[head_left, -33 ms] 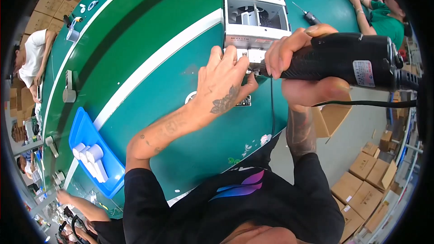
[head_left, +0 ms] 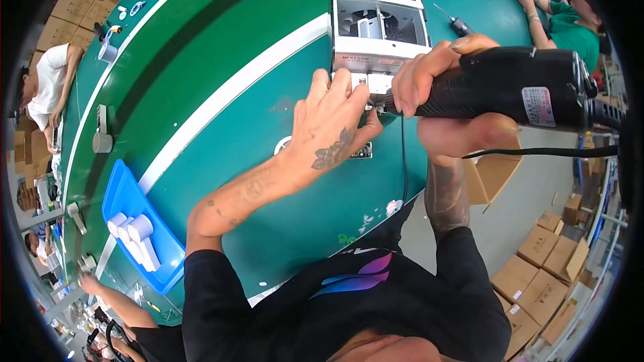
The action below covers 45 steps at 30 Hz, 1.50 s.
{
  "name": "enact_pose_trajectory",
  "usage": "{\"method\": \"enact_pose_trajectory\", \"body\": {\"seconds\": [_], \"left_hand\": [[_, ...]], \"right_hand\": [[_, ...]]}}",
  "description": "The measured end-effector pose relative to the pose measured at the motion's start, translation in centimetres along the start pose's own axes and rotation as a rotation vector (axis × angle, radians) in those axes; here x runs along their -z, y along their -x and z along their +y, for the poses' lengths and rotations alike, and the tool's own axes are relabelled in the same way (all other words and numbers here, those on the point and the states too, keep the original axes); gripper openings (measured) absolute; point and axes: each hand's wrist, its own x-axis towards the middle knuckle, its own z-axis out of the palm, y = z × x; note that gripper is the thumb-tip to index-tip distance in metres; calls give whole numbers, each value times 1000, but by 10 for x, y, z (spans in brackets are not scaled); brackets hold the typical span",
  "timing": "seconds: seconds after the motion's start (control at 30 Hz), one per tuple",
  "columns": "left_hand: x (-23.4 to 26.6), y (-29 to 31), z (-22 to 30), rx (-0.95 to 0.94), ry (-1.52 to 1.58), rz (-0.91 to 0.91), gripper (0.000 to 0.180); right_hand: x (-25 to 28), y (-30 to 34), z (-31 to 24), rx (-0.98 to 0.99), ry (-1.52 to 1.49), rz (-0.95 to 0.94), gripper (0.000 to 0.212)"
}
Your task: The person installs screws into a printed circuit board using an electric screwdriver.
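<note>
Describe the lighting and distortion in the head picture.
In the head view, lens distortion bows the white strip, black fills the corners, a dark band (shadow or reflection, unclear) crosses the green surface, and the left hand is brightly lit.

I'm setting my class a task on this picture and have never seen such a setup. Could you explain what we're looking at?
There is no robot here: a person works with two bare hands. The camera sits on the person's head and looks down; its fisheye lens bends straight edges. The right hand grips a thick black power tool, its tip near the left hand. What the left fingers hold is too hidden to tell. Just beyond stands a white boxy machine on the green table. A blue tray with white parts lies to the left. Other people sit around.
</note>
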Motion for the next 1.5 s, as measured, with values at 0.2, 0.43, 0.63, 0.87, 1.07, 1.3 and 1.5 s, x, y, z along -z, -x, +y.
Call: {"method": "enact_pose_trajectory", "body": {"seconds": [0.2,0.43,0.63,0.87,1.07,1.3,1.5], "left_hand": [[7,-3,2,42,73,-88,21],[10,-1,-4,7,198,-21,25],[8,-1,1,20,147,-3,25],[14,1,-6,22,192,-62,23],[26,-4,-9,-104,224,-133,23],[61,29,-9,-170,29,-383,23],[40,40,4,-241,-230,-579,10]], "right_hand": [[8,-7,0,-177,-136,-185,95],[23,-3,-11,-116,-415,-150,95],[12,-11,1,92,-331,-203,97],[12,-2,-10,-142,-548,-165,90],[50,-37,-39,335,-329,-183,99],[41,-70,16,263,74,-106,88],[6,-35,-58,13,-368,-226,90]]}}
